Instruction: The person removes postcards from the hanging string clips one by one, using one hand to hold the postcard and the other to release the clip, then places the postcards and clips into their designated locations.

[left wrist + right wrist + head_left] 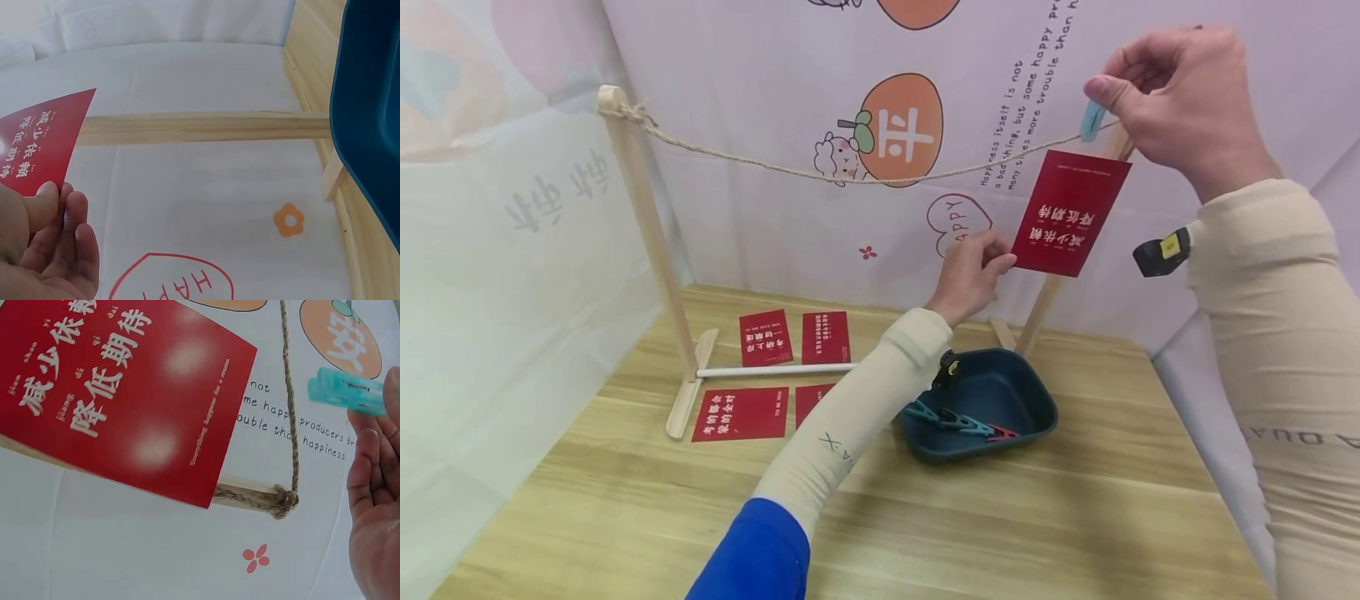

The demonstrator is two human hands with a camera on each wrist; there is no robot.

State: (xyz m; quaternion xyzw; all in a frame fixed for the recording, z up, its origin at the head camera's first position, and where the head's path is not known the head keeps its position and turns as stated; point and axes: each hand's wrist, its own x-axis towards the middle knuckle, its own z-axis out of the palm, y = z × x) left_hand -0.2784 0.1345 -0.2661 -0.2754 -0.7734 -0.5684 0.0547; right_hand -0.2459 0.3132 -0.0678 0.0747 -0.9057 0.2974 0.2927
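Observation:
My left hand [967,275] pinches the lower left corner of a red card [1071,215] with white lettering, thumb in front and fingers behind in the left wrist view. The card hangs tilted just below the twine [880,180]. Between thumb and fingertips, my right hand [1187,104] holds a light blue clothespin [1092,122] above the card's top edge. In the right wrist view this clothespin [347,392] stands apart from both the twine [289,394] and the card [131,394].
The twine runs between two wooden posts [651,233]. A dark blue basin [1041,408] with several clothespins [973,426] stands on the wooden table [1000,533]. Several red cards [741,414] lie at the left, around a white rod [775,370].

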